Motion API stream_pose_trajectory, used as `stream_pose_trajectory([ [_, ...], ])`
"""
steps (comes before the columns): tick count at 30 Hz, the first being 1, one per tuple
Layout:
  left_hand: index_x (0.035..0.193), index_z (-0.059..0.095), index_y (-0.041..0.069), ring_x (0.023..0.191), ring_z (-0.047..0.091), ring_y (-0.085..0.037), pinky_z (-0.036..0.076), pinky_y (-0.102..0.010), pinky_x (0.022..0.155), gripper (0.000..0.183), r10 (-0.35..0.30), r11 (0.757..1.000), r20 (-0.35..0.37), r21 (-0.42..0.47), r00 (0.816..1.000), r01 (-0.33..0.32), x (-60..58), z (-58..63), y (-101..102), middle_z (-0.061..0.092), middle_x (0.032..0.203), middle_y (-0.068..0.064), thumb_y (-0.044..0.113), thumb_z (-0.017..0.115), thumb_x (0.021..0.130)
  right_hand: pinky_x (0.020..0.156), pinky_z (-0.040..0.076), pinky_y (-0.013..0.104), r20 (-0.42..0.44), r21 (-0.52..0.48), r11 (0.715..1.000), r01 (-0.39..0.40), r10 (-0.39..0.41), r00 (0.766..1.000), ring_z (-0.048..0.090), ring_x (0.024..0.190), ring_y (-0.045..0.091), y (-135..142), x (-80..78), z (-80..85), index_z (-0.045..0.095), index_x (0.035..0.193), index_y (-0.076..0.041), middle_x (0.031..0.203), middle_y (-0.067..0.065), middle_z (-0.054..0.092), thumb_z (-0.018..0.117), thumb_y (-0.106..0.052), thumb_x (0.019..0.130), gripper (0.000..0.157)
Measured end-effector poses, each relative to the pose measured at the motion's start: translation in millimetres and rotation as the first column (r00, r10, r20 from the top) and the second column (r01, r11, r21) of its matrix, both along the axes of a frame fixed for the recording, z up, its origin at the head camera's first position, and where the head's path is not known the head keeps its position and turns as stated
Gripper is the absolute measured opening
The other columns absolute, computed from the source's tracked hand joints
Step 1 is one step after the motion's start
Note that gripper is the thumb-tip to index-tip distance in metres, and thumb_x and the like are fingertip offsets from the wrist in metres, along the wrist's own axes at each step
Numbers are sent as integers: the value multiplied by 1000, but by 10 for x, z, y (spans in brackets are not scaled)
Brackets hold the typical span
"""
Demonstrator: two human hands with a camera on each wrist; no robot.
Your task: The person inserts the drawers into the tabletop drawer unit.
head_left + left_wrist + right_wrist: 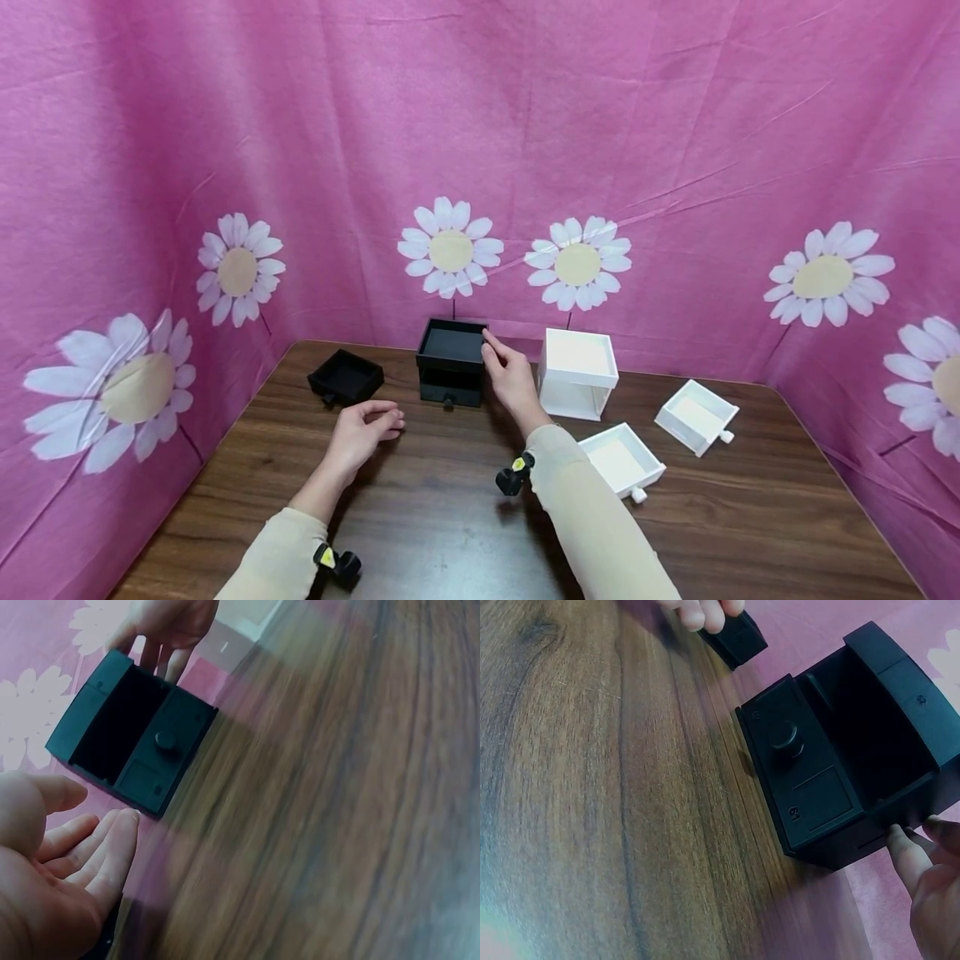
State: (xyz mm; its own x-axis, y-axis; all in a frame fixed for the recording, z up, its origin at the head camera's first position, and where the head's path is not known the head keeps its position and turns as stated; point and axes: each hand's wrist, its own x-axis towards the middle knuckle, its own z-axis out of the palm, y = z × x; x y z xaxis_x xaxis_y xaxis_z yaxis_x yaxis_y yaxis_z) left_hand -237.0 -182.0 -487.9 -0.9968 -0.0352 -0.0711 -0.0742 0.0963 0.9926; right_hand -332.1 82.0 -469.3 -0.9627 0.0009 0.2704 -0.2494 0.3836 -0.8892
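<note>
A small black cabinet (452, 340) stands at the back middle of the table. A black drawer (795, 769) with a round knob sits in its lower slot, while the slot above is a dark gap. My right hand (513, 379) touches the cabinet's right side with its fingers. My left hand (358, 437) is to the front left of the cabinet, apart from it, its fingers loosely bent and holding nothing. Behind that hand lies a loose black drawer (347, 377). In the left wrist view, my left hand's fingers (112, 859) point toward the cabinet.
To the right stands a white cabinet frame (577, 357) with an open front. Two loose white drawers lie near it, one white drawer (622, 458) partly behind my right sleeve, the other white drawer (697, 417) farther right. A pink flowered cloth (517, 167) hangs behind the wooden table (450, 517).
</note>
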Motion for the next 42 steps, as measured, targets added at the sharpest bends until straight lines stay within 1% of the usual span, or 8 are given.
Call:
stream_pose_trajectory([
  [7,135,61,-18,97,79,-20,67,-26,83,34,32,999,-21,-19,999,-32,27,1,-154,75,120,-31,1,63,107,123,48,51,7,-4,1000,-3,3,1000,58,145,25,8,0,-8,61,155,-23,157,8,61,59,-33,113,43],
  [14,135,61,-20,89,78,-11,66,-21,81,34,74,997,-38,-23,997,-75,63,-3,-320,77,116,-30,0,61,107,123,48,52,2,-11,1000,-10,10,1000,58,146,26,7,8,-14,61,154,-22,156,9,61,60,-31,113,43],
  [21,135,60,-20,88,78,-7,65,-21,81,35,63,992,-55,-109,996,-69,96,0,-473,76,119,-33,0,62,107,123,48,51,7,-14,1000,-5,5,1000,60,143,25,6,13,-16,62,154,-23,155,9,62,60,-32,113,43],
  [24,134,60,-20,87,77,-6,65,-20,81,35,72,988,-54,-130,996,-79,105,2,-535,76,118,-33,0,62,107,122,49,52,5,-9,1000,-2,2,1000,60,143,26,3,8,-22,61,154,-22,155,10,62,60,-31,113,42],
  [28,133,61,-20,83,77,-4,65,-19,78,34,109,986,-55,-123,992,-115,89,-10,-604,78,113,-31,0,63,106,121,50,52,1,-9,1000,-3,3,1000,63,135,24,2,4,-20,61,154,-22,152,11,65,59,-31,113,42],
  [36,134,59,-22,76,75,-1,64,-18,74,36,144,979,-79,-135,986,-154,36,-31,-712,79,109,-30,0,64,105,120,51,49,-6,-25,1000,-4,4,1000,65,121,21,11,1,-18,62,153,-20,149,12,68,61,-29,113,42],
  [40,135,59,-22,74,74,1,64,-17,72,37,178,975,-66,-123,982,-185,27,-33,-757,81,103,-23,0,64,105,120,52,49,-3,-19,1000,1,-1,1000,66,124,20,5,3,-8,62,153,-21,148,12,68,61,-30,112,42],
  [42,135,59,-22,73,74,1,63,-16,72,37,194,973,-62,-113,979,-200,20,-38,-777,82,101,-19,0,64,105,119,52,49,-1,-19,1000,6,-6,1000,67,122,20,5,5,-6,63,153,-21,146,12,70,61,-30,112,42],
])
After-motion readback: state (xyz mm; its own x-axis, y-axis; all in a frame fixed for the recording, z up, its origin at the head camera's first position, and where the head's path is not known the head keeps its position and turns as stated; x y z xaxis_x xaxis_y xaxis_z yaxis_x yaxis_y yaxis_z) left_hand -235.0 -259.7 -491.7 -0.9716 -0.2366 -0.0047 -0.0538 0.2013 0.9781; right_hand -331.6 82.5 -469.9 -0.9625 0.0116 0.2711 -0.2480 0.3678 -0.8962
